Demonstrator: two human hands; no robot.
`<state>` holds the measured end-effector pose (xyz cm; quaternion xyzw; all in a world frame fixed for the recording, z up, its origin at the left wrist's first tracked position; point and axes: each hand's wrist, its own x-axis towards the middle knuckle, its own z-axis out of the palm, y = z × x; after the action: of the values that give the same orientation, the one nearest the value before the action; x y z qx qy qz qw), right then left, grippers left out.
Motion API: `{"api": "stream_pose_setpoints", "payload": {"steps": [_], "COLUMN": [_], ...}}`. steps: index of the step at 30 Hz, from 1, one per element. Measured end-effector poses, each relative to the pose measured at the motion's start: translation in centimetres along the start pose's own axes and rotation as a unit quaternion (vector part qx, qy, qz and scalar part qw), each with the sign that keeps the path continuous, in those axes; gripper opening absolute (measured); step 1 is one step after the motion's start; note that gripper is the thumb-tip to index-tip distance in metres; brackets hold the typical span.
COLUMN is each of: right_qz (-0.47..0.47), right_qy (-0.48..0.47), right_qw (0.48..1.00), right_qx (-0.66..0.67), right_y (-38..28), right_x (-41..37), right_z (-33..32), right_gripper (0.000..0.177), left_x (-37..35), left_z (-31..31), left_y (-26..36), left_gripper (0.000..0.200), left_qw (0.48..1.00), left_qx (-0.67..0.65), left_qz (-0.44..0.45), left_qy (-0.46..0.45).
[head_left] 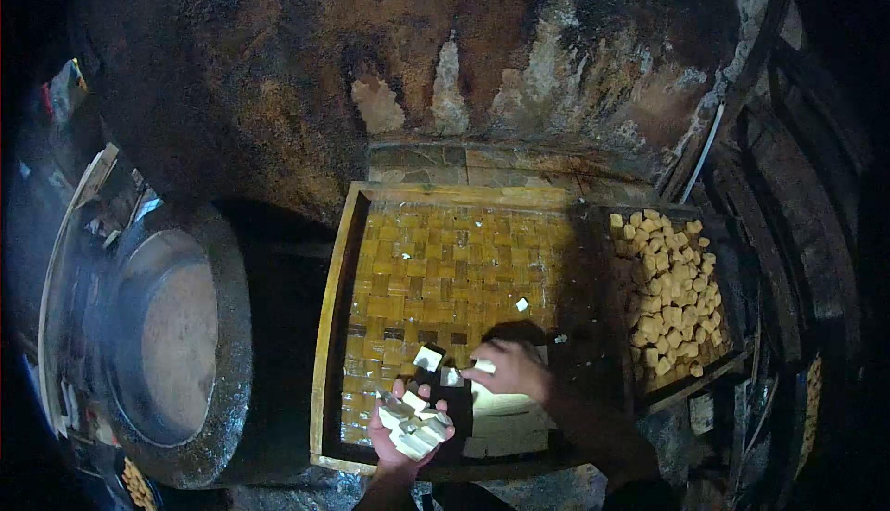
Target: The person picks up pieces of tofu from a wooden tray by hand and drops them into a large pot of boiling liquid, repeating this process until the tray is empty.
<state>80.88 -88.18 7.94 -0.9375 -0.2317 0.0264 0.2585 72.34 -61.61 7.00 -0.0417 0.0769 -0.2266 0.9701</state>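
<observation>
Cupped palm up at the front of the woven bamboo tray (445, 261), my left hand (400, 458) cradles several white tofu pieces (413, 426). My right hand (510, 369) is just to its right, with fingers closed on a white tofu piece (484, 365). Below the right hand lies a larger pale tofu slab (505, 426), scored with lines and partly covered by the hand. Beyond the left fingers are a loose tofu cube (427, 358) and a second, shaded cube (451, 378). A small white crumb (522, 304) rests farther back on the weave.
On the right, a second tray (681, 393) holds a heap of golden-brown cubes (672, 293). A large round vessel (234, 344) with cloudy contents stands at the left. A stained wall (445, 57) rises behind the trays. Dark wooden beams line the far right.
</observation>
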Motion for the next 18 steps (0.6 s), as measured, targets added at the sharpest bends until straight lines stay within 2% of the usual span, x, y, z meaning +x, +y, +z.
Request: {"api": "stream_pose_setpoints", "payload": {"steps": [1,2,5,6,7,9,10,12,15,16,18], "right_qz": [0.012,0.011,0.059,0.026,-0.017,-0.022,-0.022,-0.059,-0.114,-0.112,-0.07], "right_qy": [0.015,0.015,-0.124,-0.054,0.012,0.049,0.046,-0.014,0.028,0.026,-0.049], "right_qw": [0.996,0.996,0.983,0.998,1.0,0.999,0.999,0.993,0.986,0.986,0.991], "right_qx": [0.086,0.086,0.12,0.021,-0.002,-0.006,-0.004,-0.1,-0.118,-0.119,-0.107], "right_y": [0.3,0.4,0.0,-1.1,-1.7,-4.2,-4.7,-4.9,-5.6,-5.6,-5.2], "right_x": [0.3,0.2,-1.4,-3.0,-4.0,-4.4,-4.6,-4.6,-3.9,-3.9,-3.9], "right_z": [-0.3,-0.1,1.1,2.4,3.1,1.7,1.3,0.2,-0.3,-0.2,0.3], "right_gripper": [0.044,0.044,0.069,0.075,0.076,0.068,0.068,0.066,0.063,0.063,0.065], "left_x": [0.1,0.1,-0.1,-0.4,-0.6,-0.6,-0.9,-1.1,-1.3,-1.3,-1.7], "left_z": [0.1,0.2,0.3,0.5,0.9,1.3,1.3,1.4,1.9,2.2,3.1], "left_y": [0.3,0.6,1.3,1.4,1.5,2.2,2.6,3.4,4.9,5.5,7.0], "left_gripper": [0.051,0.049,0.041,0.041,0.042,0.044,0.044,0.045,0.046,0.048,0.051], "left_qw": [1.0,0.999,0.999,0.999,1.0,0.999,1.0,0.999,0.999,0.997,0.996], "left_qx": [0.02,0.032,-0.006,-0.008,-0.014,-0.02,-0.019,-0.022,-0.038,-0.044,-0.063], "left_qz": [0.001,0.003,0.006,0.006,0.005,0.01,0.005,-0.005,-0.001,-0.002,0.005], "left_qy": [-0.01,-0.022,-0.033,-0.031,-0.026,-0.024,-0.02,-0.024,-0.032,-0.061,-0.063]}}
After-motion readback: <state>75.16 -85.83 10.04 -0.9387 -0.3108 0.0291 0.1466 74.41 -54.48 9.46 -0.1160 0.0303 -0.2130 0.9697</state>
